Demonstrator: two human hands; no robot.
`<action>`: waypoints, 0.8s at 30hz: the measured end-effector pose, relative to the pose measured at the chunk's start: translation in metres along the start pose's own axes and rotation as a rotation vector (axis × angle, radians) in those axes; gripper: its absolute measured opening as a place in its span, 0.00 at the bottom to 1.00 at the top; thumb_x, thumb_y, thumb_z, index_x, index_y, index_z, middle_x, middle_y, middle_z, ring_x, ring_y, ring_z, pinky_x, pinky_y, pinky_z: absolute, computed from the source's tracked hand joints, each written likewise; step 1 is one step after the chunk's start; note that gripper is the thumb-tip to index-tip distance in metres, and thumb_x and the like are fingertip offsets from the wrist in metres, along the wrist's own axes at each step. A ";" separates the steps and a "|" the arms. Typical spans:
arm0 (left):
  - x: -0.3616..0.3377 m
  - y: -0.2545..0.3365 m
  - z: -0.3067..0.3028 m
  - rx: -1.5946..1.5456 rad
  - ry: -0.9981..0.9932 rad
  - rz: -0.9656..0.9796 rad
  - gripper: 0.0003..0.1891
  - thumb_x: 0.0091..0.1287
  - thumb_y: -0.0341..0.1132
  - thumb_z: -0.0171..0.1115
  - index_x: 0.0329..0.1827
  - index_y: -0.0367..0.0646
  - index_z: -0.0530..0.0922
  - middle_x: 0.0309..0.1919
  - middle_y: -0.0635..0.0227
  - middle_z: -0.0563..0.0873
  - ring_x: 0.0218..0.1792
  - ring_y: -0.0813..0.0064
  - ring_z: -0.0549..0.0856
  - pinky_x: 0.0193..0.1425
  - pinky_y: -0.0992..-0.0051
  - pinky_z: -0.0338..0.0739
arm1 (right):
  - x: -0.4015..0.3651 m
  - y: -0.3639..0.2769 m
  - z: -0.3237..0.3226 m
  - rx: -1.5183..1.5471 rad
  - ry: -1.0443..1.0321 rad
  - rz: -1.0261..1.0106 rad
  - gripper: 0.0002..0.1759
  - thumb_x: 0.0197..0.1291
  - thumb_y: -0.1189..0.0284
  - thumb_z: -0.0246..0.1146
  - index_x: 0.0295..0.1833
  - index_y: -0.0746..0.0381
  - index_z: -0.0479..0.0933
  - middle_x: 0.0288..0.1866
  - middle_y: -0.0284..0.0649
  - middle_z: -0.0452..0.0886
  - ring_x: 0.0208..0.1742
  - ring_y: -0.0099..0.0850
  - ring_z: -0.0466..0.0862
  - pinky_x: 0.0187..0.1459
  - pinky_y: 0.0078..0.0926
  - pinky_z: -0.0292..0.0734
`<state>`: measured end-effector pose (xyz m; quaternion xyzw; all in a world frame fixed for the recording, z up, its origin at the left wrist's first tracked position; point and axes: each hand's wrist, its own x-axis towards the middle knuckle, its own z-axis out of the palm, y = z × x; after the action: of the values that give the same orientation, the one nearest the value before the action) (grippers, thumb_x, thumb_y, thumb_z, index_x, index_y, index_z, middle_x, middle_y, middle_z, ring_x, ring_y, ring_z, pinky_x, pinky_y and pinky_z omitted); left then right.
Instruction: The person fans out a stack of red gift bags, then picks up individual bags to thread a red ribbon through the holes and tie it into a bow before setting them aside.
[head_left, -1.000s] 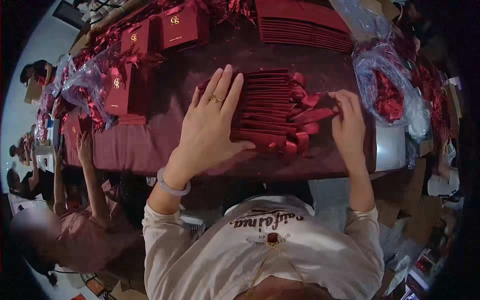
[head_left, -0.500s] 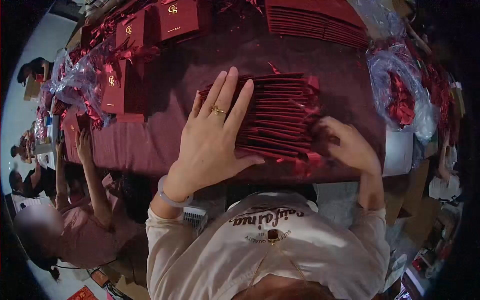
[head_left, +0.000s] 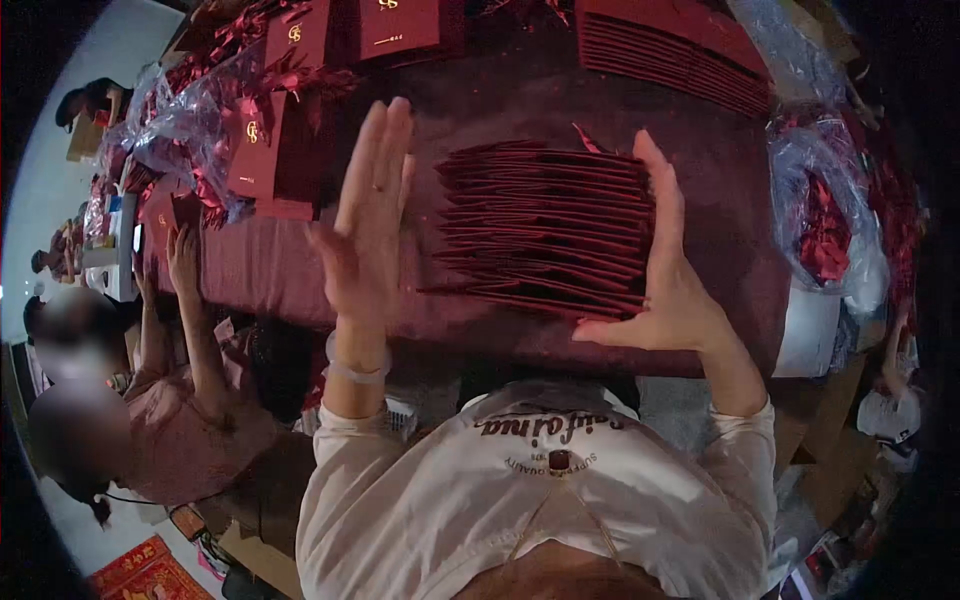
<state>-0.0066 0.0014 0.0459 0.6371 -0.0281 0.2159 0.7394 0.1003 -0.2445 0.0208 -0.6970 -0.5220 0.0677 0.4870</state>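
Dark red card, by the look of it, folded thin: the stack [head_left: 545, 225] lies b/w the two hands on the maroon cloth [head_left: 720, 240], edges running L to R, layers going from near side to far side. I've got the R hand [head_left: 685, 280] cupped at its R end, fingers reaching along it toward the far side, thumb spread out along the near side; can't tell how hard it presses, but it isn't clenched. L hand [head_left: 370, 220] is flat, fingers straight, holding nothing, apart from the stack's L end.

Each pc prob weighs next to nothing; the whole lot maybe moderate. Stiff along the folds, I'd guess, but corners & thin edges could dent fast if I pinch. Faces may slide on each other: L ends are ragged & the nearest pc pokes out furthest, so a one-sided push could splay it all. Best hold IMO: palms flat, one per end, w/ light, even pressure across every layer. I'd avoid lifting by a few middle pcs, b/c the rest would prob slip.
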 end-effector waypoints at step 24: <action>-0.035 -0.064 0.002 -0.154 0.198 -0.255 0.37 0.71 0.61 0.34 0.75 0.46 0.48 0.73 0.64 0.54 0.72 0.68 0.58 0.75 0.64 0.52 | -0.012 0.011 0.016 0.024 0.053 -0.114 0.77 0.35 0.68 0.78 0.73 0.50 0.18 0.72 0.58 0.49 0.74 0.53 0.52 0.70 0.50 0.49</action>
<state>-0.0151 -0.0169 -0.0245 0.5527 0.1095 0.1794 0.8065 0.0925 -0.2438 -0.0010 -0.6617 -0.5468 0.0277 0.5123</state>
